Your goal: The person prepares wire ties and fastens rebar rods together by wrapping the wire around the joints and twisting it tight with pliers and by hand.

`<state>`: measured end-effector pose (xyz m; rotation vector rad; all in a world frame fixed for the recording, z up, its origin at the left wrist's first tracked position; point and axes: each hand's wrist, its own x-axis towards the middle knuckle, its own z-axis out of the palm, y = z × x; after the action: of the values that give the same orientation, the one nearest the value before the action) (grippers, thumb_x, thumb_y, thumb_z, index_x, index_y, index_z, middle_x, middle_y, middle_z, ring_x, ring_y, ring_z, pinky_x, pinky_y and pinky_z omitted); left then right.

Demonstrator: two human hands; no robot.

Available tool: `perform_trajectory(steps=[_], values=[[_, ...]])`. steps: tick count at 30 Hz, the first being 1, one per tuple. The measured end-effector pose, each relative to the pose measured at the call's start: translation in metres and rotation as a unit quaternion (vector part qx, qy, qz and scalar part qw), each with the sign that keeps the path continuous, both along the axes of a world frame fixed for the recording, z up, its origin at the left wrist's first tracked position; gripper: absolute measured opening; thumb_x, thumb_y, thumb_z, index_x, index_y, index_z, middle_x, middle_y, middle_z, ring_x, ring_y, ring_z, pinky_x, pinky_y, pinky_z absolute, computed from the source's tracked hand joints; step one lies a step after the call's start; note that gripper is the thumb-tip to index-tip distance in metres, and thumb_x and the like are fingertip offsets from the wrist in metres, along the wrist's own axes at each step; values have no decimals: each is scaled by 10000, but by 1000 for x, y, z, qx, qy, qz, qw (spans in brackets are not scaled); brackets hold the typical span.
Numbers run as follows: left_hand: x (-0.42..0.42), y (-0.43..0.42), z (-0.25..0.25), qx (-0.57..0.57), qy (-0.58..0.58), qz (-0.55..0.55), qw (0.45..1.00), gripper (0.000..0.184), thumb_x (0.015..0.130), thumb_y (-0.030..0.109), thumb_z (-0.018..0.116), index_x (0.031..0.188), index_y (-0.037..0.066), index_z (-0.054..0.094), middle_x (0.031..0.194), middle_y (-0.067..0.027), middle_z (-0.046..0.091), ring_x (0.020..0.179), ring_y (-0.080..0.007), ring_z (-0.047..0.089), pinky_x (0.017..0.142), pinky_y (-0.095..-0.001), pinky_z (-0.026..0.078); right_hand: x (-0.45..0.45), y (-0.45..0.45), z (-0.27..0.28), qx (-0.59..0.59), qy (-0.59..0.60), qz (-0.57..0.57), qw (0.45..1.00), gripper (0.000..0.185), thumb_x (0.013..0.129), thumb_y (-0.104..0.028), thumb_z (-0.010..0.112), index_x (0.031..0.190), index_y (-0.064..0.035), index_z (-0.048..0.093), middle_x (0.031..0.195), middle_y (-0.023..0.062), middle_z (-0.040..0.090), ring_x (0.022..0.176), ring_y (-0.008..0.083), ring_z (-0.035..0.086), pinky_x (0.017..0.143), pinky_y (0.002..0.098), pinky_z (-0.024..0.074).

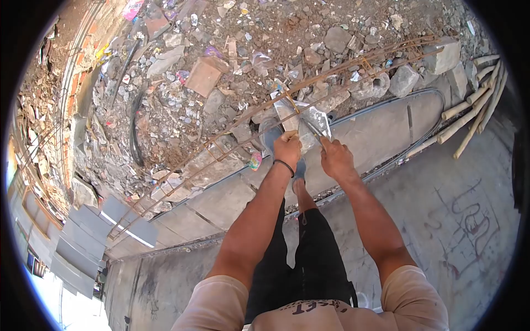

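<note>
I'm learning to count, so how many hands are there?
2: the left hand, with a dark band round its wrist, just below the rusty bars; the right hand beside it, holding a thin rod. None seem hidden.

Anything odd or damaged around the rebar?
Yes: broken concrete and plastic litter lie strewn beside the rusty rebar. A bright crumpled scrap near it looks like stray trash, out of place where someone's working. Can't confirm any rebar damage.
</note>
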<state>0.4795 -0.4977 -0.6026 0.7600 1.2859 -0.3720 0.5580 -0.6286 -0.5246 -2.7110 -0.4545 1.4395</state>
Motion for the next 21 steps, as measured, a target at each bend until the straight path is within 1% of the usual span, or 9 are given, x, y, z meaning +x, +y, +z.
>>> perform_trajectory(steps=[5, 7, 8, 9, 11, 12, 14, 17, 21], values=[[18, 24, 9, -73, 59, -31, 995, 318, 969, 256, 584, 1138, -11, 623, 695, -76, 606, 523, -179, 592, 457, -311, 473, -7, 5, 3, 57, 1, -61, 997, 261, 960, -250, 570, 1122, -46, 554, 950, 264, 652, 818, 461, 657, 730, 538, 531], [26, 32, -6, -184, 168, 47, 967, 425, 948, 381, 597, 1150, 10, 637, 715, -113, 652, 674, -324, 670, 628, -428, 545, -6, 7, 2, 64, 5, -71, 995, 266, 965, -264, 571, 1104, -38, 551, 919, 263, 654, 811, 460, 657, 729, 543, 529], [29, 33, -12, -186, 171, 48, 966, 425, 948, 381, 597, 1150, 10, 637, 715, -113, 652, 674, -324, 670, 628, -428, 545, -6, 8, 2, 72, 6, -81, 994, 274, 969, -277, 573, 1087, -30, 549, 889, 261, 655, 804, 458, 657, 727, 547, 527], [29, 30, -22, 2, 135, -94, 986, 445, 943, 399, 588, 1161, 15, 645, 798, -146, 672, 772, -375, 668, 705, -468, 537, -5, 9, 4, 70, 8, -80, 994, 274, 969, -277, 573, 1087, -30, 549, 889, 261, 655, 804, 458, 657, 727, 547, 527], [25, 31, -53, 276, 74, -402, 870, 406, 931, 367, 575, 1133, 31, 683, 1028, -213, 673, 981, -445, 638, 837, -509, 511, 2, 14, 8, 70, 16, -78, 994, 280, 977, -276, 563, 1064, -10, 542, 847, 266, 655, 818, 457, 660, 735, 552, 522], [27, 34, -59, 274, 76, -399, 872, 406, 931, 367, 575, 1133, 31, 683, 1028, -213, 673, 981, -445, 638, 837, -509, 511, 11, 21, 11, 69, 19, -74, 995, 280, 977, -276, 563, 1064, -10, 542, 847, 266, 655, 818, 457, 660, 735, 552, 522], [25, 36, -65, 463, -9, -495, 735, 384, 939, 366, 556, 1080, 38, 698, 1124, -229, 643, 1063, -417, 615, 907, -479, 485, 32, 37, 22, 19, 72, -18, 997, 292, 983, -266, 545, 1035, 21, 531, 855, 270, 664, 834, 464, 664, 739, 555, 523], [21, 40, -81, 323, 8, -538, 779, 394, 943, 398, 546, 1017, 49, 714, 1108, -209, 654, 1056, -399, 612, 964, -481, 437, 64, 62, 23, -10, 108, 28, 994, 283, 981, -229, 533, 1001, 52, 549, 855, 298, 668, 839, 475, 663, 744, 562, 523], [14, 39, -75, 313, 16, -503, 806, 435, 952, 439, 527, 996, 54, 726, 1124, -201, 648, 1054, -372, 611, 1002, -499, 395, 123, 98, 3, 7, 172, 143, 975, 306, 973, -184, 500, 998, 111, 574, 840, 309, 669, 770, 442, 691, 672, 536, 547]])
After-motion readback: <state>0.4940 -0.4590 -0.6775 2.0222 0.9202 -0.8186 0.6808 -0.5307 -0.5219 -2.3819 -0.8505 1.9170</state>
